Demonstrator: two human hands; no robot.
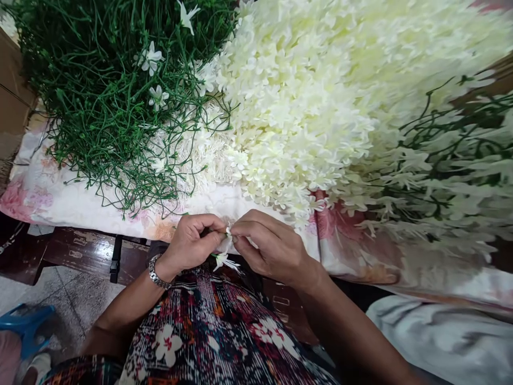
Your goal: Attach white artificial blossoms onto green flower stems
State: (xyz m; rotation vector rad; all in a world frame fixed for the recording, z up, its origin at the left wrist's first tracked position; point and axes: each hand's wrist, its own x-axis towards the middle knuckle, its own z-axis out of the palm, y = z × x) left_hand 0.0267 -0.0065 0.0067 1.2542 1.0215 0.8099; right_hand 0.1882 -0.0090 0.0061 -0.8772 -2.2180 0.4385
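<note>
Close to my body, both hands meet over the near edge of the cloth. My left hand (196, 240), with a metal watch band at the wrist, pinches a green artificial stem that is mostly hidden in its fingers. Thumb and fingertips of my right hand (272, 246) are closed on a small white artificial flower (228, 233) at the tip of that stem. Another white flower (225, 261) hangs just below, between the hands. Beyond them lie a heap of green plastic stems (104, 96) and a large pile of white petals (304, 107).
A floral cloth (96, 195) covers the table. Thin white strands (208, 155) lie between the heaps. Finished-looking flower stems (441, 182) spread at the right. A cardboard box (14, 91) stands far left, and a blue stool (28, 326) is on the floor.
</note>
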